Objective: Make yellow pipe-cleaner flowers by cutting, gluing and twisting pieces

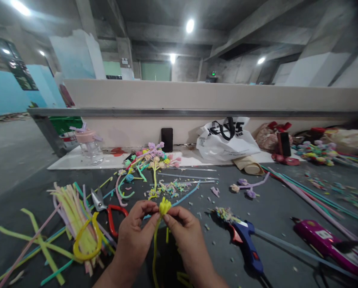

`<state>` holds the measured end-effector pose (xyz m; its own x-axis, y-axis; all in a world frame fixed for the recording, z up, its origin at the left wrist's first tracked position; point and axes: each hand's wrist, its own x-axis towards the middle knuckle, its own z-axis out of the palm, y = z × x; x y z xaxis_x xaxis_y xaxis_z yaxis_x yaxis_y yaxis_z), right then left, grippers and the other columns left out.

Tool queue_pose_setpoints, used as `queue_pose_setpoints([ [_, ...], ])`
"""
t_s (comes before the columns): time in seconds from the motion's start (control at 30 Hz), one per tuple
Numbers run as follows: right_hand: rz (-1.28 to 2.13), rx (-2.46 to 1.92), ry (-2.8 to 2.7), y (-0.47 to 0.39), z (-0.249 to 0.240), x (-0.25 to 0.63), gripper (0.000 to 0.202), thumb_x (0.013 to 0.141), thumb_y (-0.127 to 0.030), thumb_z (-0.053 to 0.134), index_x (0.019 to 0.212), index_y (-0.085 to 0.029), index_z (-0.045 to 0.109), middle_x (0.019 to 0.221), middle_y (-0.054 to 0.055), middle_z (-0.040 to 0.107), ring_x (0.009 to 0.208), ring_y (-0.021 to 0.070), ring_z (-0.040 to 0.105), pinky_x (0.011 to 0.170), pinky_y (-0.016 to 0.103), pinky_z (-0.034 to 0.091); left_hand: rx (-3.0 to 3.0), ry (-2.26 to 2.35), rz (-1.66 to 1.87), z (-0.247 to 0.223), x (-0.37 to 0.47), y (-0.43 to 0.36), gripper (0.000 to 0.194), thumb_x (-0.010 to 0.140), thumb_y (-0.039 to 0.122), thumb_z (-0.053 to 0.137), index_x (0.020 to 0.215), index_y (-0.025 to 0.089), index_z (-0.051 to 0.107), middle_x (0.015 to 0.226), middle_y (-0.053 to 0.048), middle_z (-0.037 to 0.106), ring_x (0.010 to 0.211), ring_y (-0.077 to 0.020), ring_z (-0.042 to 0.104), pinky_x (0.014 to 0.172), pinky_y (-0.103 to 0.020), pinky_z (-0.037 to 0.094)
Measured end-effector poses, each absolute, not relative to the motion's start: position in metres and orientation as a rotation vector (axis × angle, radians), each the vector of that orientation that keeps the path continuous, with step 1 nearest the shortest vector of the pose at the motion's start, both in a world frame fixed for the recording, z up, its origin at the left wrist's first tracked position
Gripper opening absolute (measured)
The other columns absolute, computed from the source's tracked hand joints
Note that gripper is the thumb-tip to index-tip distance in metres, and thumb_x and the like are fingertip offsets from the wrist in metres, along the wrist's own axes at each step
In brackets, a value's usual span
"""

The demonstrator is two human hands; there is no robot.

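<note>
Near the table's front edge, a small yellow pipe-cleaner flower stands upright between my fingertips. A long yellow stem hangs below it toward the bottom of the view. My left hand pinches the flower's base from one side with thumb and forefinger. From the other side, my right hand grips the same base, its thumb close to the left one. Scissors with one red and one yellow handle loop lie left of my left hand, partly over a bundle of pipe cleaners.
A blue glue gun lies right of my hands, a purple device farther right. Finished flowers and clipped scraps lie ahead. A clear bottle, a dark phone and a white bag stand along the back.
</note>
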<state>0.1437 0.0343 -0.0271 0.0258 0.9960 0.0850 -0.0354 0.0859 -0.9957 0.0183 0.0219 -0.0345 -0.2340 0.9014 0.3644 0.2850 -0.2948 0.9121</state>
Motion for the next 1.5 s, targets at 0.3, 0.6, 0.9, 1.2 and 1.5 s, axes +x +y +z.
queue_pose_setpoints([
  [0.3, 1.083, -1.153, -1.251, 0.033, -0.024, 0.143, 0.006, 0.062, -0.022, 0.063, 0.060, -0.017, 0.064, 0.062, 0.000, 0.060, 0.064, 0.0157, 0.053, 0.062, 0.025, 0.040, 1.462, 1.355, 1.552, -0.037, 0.018, 0.024, 0.019, 0.072, 0.019, 0.057, 0.090, 0.019, 0.052, 0.083, -0.002, 0.062, 0.081, -0.0139, 0.061, 0.076, -0.026, 0.049],
  [0.6, 1.175, -1.132, -1.175, 0.033, -0.024, 0.144, 0.009, 0.061, -0.024, 0.066, 0.058, -0.017, 0.063, 0.059, -0.001, 0.057, 0.060, 0.0140, 0.049, 0.059, 0.024, 0.037, 1.288, 1.261, 1.512, -0.025, 0.022, 0.021, 0.023, 0.069, 0.022, 0.061, 0.091, 0.017, 0.054, 0.084, -0.003, 0.064, 0.083, -0.0155, 0.061, 0.077, -0.026, 0.047],
  [0.9, 1.447, -0.918, -0.910, 0.037, -0.025, 0.152, 0.014, 0.065, -0.028, 0.068, 0.067, -0.015, 0.063, 0.058, -0.003, 0.053, 0.057, 0.0100, 0.045, 0.056, 0.020, 0.034, 1.004, 1.200, 1.531, -0.019, 0.017, 0.024, 0.018, 0.076, 0.034, 0.056, 0.077, 0.016, 0.058, 0.073, 0.000, 0.062, 0.072, -0.0123, 0.057, 0.069, -0.022, 0.043],
  [1.2, 1.461, -0.944, -0.944, 0.034, -0.018, 0.149, 0.016, 0.059, -0.028, 0.072, 0.067, -0.016, 0.065, 0.059, -0.003, 0.058, 0.056, 0.0108, 0.048, 0.058, 0.021, 0.037, 1.140, 1.318, 1.407, -0.016, 0.019, 0.027, 0.015, 0.066, 0.029, 0.063, 0.070, 0.015, 0.061, 0.065, 0.001, 0.059, 0.064, -0.0124, 0.053, 0.061, -0.022, 0.042],
  [1.5, 1.380, -1.011, -1.047, 0.035, -0.022, 0.148, 0.015, 0.061, -0.029, 0.071, 0.068, -0.017, 0.067, 0.063, -0.001, 0.061, 0.060, 0.0129, 0.052, 0.061, 0.023, 0.039, 1.174, 1.342, 1.393, -0.014, 0.018, 0.027, 0.013, 0.062, 0.027, 0.064, 0.067, 0.015, 0.065, 0.064, -0.001, 0.063, 0.062, -0.0135, 0.056, 0.061, -0.023, 0.044],
])
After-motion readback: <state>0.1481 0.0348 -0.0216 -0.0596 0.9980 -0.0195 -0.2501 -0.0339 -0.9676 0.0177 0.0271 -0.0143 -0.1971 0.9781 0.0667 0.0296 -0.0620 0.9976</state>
